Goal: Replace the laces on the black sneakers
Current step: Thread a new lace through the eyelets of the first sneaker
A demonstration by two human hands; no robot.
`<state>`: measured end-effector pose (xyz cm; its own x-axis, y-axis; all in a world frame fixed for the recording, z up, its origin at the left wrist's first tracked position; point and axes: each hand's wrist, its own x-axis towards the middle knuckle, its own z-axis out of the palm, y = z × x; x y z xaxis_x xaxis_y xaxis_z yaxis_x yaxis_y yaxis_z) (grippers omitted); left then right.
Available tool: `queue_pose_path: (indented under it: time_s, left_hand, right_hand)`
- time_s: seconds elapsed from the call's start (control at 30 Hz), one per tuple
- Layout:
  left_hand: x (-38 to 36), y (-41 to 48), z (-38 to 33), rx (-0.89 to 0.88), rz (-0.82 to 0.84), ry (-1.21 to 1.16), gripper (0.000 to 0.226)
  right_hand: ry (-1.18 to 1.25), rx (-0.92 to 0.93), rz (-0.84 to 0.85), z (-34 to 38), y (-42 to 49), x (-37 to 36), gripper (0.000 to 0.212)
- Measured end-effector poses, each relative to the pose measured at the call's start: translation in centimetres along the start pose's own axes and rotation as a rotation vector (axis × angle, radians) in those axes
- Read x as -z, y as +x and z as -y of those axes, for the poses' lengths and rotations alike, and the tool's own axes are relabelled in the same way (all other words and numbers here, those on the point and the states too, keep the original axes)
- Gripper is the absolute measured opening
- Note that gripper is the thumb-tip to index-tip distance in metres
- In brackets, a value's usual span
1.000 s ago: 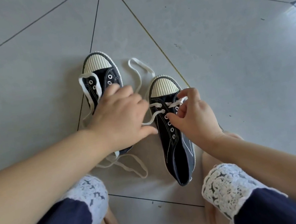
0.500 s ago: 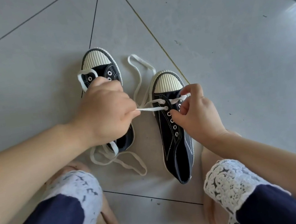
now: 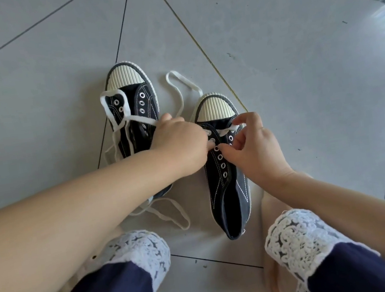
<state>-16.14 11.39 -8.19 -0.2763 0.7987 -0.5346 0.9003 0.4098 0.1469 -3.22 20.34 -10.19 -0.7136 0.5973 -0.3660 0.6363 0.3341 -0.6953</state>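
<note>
Two black sneakers with cream toe caps lie on the grey tile floor. The left sneaker (image 3: pixel 135 104) has a loose white lace (image 3: pixel 118 122) draped over its eyelets and trailing to the floor. The right sneaker (image 3: pixel 227 185) has a white lace (image 3: pixel 224 131) threaded through its top eyelets; the lace's free part (image 3: pixel 180 97) loops on the floor between the shoes. My left hand (image 3: pixel 181 145) is curled at the right sneaker's left eyelet row and pinches the lace there. My right hand (image 3: pixel 254 146) pinches the other lace end at the right side of that shoe.
My knees in dark blue trousers with white lace cuffs (image 3: pixel 137 251) (image 3: pixel 300 237) frame the bottom of the view. A further lace loop (image 3: pixel 171 214) lies on the tiles in front of the left knee. Bare grey tiles surround the shoes.
My left hand moved right from over the left sneaker to the right sneaker's eyelets, taking in the lace it had pulled taut. My right hand stayed at the shoe's right side.
</note>
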Motion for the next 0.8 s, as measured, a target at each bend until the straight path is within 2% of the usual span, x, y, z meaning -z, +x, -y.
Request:
queue_pose_path:
  time_s: [0.1, 0.27, 0.37, 0.5, 0.67, 0.8]
  left_hand:
    - [-0.2, 0.2, 0.3, 0.125, 0.005, -0.218, 0.041]
    - [-0.4, -0.4, 0.4, 0.119, -0.111, -0.471, 0.026]
    - [-0.3, -0.2, 0.6, 0.165, -0.059, -0.574, 0.027]
    - [0.3, 0.2, 0.6, 0.328, 0.040, -0.757, 0.038]
    - [0.0, 0.6, 0.3, 0.336, 0.029, -0.778, 0.026]
    - [-0.3, -0.4, 0.5, 0.164, -0.087, -0.674, 0.017]
  right_hand:
    - [-0.002, 0.005, 0.034, 0.0, 0.0, 0.3, 0.035]
    - [-0.040, 0.010, 0.087, 0.1, 0.5, 0.8, 0.030]
    - [-0.034, 0.003, 0.113, 0.1, 0.8, 1.0, 0.025]
    - [-0.046, -0.005, 0.156, 0.3, 1.1, 1.0, 0.019]
    - [-0.041, -0.015, 0.189, 0.5, 1.4, 1.2, 0.018]
    - [-0.043, -0.017, 0.183, 0.7, 1.4, 1.4, 0.022]
